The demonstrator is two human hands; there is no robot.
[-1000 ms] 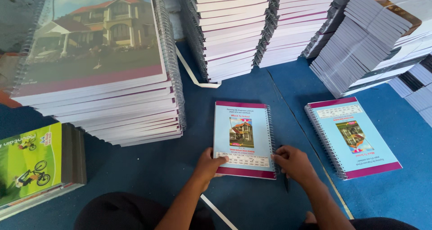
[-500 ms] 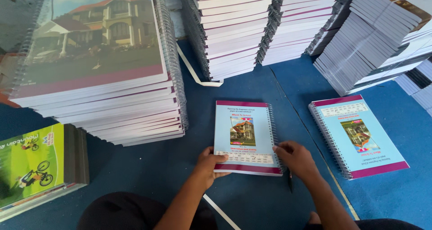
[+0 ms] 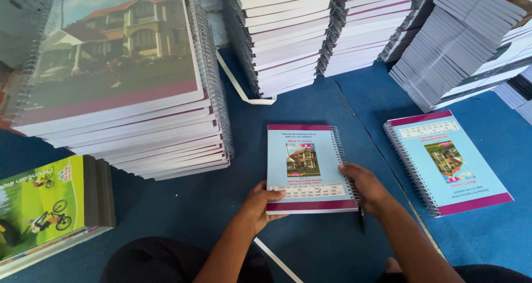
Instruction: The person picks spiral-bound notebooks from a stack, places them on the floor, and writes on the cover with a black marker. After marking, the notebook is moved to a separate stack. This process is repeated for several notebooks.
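Spiral notebook (image 3: 308, 168) w/ light-blue cover lies flat on blue floor (image 3: 183, 216) btwn tall notebook stack (image 3: 127, 111) & 2nd notebook (image 3: 446, 161), left hand (image 3: 260, 205) fingers curled gripping its bottom-left corner, right hand (image 3: 368, 188) clasping right spiral edge.

notebook (image 3: 307, 166) on mat (image 3: 183, 216) between tall left stack (image 3: 127, 122) and second notebook (image 3: 446, 161), more stacks (image 3: 332, 34) behind
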